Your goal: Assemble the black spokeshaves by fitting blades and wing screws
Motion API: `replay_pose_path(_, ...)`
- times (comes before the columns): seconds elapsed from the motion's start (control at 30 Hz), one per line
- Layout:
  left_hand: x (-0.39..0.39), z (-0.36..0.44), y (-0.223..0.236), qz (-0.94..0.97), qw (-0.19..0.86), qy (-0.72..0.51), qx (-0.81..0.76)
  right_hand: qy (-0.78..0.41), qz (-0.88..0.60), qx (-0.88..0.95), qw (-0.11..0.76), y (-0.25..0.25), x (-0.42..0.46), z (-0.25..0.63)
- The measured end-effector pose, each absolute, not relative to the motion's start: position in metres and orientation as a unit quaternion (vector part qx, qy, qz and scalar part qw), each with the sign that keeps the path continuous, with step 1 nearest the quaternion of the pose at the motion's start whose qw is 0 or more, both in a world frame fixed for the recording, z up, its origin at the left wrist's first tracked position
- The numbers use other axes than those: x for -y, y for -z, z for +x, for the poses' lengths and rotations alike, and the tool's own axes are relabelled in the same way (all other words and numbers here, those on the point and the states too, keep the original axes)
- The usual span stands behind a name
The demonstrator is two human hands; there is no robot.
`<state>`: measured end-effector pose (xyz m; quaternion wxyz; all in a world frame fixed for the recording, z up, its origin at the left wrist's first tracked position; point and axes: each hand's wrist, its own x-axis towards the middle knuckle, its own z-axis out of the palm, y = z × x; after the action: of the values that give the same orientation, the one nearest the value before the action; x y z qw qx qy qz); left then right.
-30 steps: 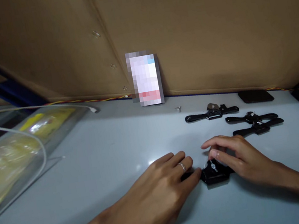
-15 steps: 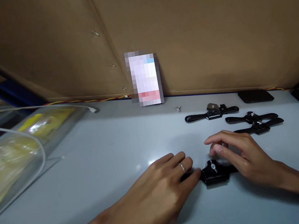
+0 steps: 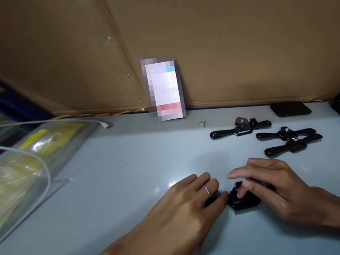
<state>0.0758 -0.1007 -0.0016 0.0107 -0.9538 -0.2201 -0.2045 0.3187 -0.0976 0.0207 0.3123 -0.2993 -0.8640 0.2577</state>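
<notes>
A black spokeshave (image 3: 246,202) lies flat on the grey table in front of me. My left hand (image 3: 198,203), with a ring on one finger, is closed around its left handle and holds it down. Over the tool's middle, my right hand (image 3: 269,182) has its thumb and a bent finger on the wing screw, while the index finger sticks out above. Those fingertips cover the screw, and the right handle is mostly behind the hand. Further back lie more black spokeshaves: one with its blade plate (image 3: 241,121) loose on top, and two (image 3: 285,133) (image 3: 293,144) close together.
A small metal screw (image 3: 202,124) lies near the back edge. A lit phone-like screen (image 3: 165,89), blurred out, leans on the cardboard wall (image 3: 237,24). A dark flat object (image 3: 291,109) is at back right. Plastic-wrapped yellow packets (image 3: 33,167) and a white cable (image 3: 46,165) fill the left.
My right hand has come down and left from above the spokeshave, and its fingers now touch the wing screw. The left hand and the other tools stay put.
</notes>
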Motion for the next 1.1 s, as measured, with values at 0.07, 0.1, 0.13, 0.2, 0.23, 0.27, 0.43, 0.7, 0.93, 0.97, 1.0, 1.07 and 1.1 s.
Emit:
replay_pose_path(0.07, 0.101, 0.076, 0.001, -0.953, 0.014, 0.206, 0.221, -0.233, -0.301, 0.869, 0.316, -0.020, 0.098, 0.319)
replay_pose_path(0.1, 0.101, 0.077, 0.001, -0.953, 0.016, 0.205, 0.223, -0.210, -0.305, 0.874, 0.316, -0.020, 0.098, 0.319)
replay_pose_path(0.13, 0.101, 0.077, 0.001, -0.953, 0.018, 0.204, 0.225, -0.182, -0.308, 0.880, 0.314, -0.020, 0.098, 0.320)
replay_pose_path(0.2, 0.102, 0.077, 0.000, -0.953, 0.021, 0.201, 0.225, -0.126, -0.312, 0.891, 0.305, -0.021, 0.098, 0.321)
replay_pose_path(0.23, 0.102, 0.076, 0.000, -0.954, 0.021, 0.200, 0.224, -0.109, -0.310, 0.896, 0.300, -0.021, 0.098, 0.321)
replay_pose_path(0.27, 0.102, 0.076, 0.000, -0.954, 0.021, 0.202, 0.222, -0.104, -0.306, 0.899, 0.295, -0.021, 0.098, 0.321)
replay_pose_path(0.43, 0.101, 0.075, 0.001, -0.954, 0.018, 0.202, 0.221, -0.186, -0.274, 0.898, 0.290, -0.021, 0.100, 0.320)
replay_pose_path(0.7, 0.102, 0.077, 0.001, -0.953, 0.016, 0.198, 0.230, -0.076, -0.285, 0.913, 0.282, -0.020, 0.095, 0.323)
replay_pose_path(0.93, 0.103, 0.078, 0.002, -0.956, 0.028, 0.188, 0.224, -0.095, -0.340, 0.892, 0.282, -0.019, 0.087, 0.327)
replay_pose_path(0.97, 0.102, 0.077, 0.002, -0.956, 0.027, 0.185, 0.224, -0.109, -0.344, 0.890, 0.278, -0.018, 0.086, 0.326)
replay_pose_path(1.0, 0.102, 0.077, 0.002, -0.957, 0.026, 0.183, 0.224, -0.131, -0.352, 0.885, 0.276, -0.018, 0.087, 0.326)
replay_pose_path(1.07, 0.102, 0.077, 0.002, -0.957, 0.025, 0.180, 0.225, -0.197, -0.372, 0.864, 0.277, -0.019, 0.088, 0.324)
replay_pose_path(1.1, 0.102, 0.076, 0.002, -0.957, 0.026, 0.180, 0.224, -0.235, -0.383, 0.850, 0.276, -0.020, 0.088, 0.322)
